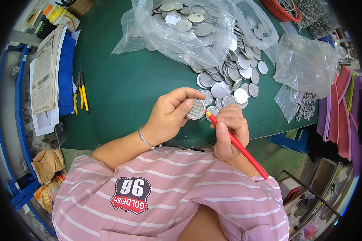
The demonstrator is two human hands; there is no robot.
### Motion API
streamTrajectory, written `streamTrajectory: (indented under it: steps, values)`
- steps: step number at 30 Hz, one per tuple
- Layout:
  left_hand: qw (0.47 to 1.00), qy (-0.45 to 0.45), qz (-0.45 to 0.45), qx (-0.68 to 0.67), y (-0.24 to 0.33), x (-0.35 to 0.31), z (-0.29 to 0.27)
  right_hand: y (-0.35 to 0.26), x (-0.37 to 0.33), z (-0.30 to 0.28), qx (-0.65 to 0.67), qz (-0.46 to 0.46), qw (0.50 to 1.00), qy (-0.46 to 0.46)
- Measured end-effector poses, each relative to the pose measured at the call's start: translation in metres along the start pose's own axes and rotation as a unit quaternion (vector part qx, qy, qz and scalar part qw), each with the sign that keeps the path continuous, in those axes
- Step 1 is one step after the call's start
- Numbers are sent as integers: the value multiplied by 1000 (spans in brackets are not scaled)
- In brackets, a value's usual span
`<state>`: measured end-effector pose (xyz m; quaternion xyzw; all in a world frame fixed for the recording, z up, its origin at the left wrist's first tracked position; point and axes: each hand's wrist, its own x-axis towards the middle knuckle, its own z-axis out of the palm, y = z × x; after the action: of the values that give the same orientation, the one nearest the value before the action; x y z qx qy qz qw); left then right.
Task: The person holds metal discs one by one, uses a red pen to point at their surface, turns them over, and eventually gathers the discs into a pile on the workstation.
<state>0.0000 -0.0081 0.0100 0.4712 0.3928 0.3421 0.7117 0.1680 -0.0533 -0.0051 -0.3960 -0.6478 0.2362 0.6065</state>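
Note:
Between the thumb and fingers of my left hand [169,116] is a round grey metal disc [196,109], tilted, with a textured face and a beaded-looking rim. My right hand [231,130] is closed round a red pencil [243,150], whose pale yellow end and small red tip meet or nearly meet the disc's right edge. A thin dark strand hangs by the tip; I cannot make out what it is. Just beyond both hands lies a heap of similar discs [219,90], some plain side up, spilling from a clear plastic bag [149,28].
Yellow-handled pliers [83,94] lie on the green table [108,104] at the left, beside a blue tray [67,60] with newspaper [46,72] over it. At the right are a clear bag [305,64] and small metal clasps [307,105]. A red basket [280,12] stands far right.

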Motion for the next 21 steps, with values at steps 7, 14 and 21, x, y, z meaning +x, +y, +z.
streamTrajectory:
  steps: [7,14,21]
  values:
    - [999,15,41,14,6,-2,1,3,-4,-1,-1,33,999,-6]
    - [998,27,8,-57,5,1,2,5,-4,5,20,124,992,-15]
    - [988,20,-3,-154,3,3,-1,6,-3,11,61,137,989,-14]
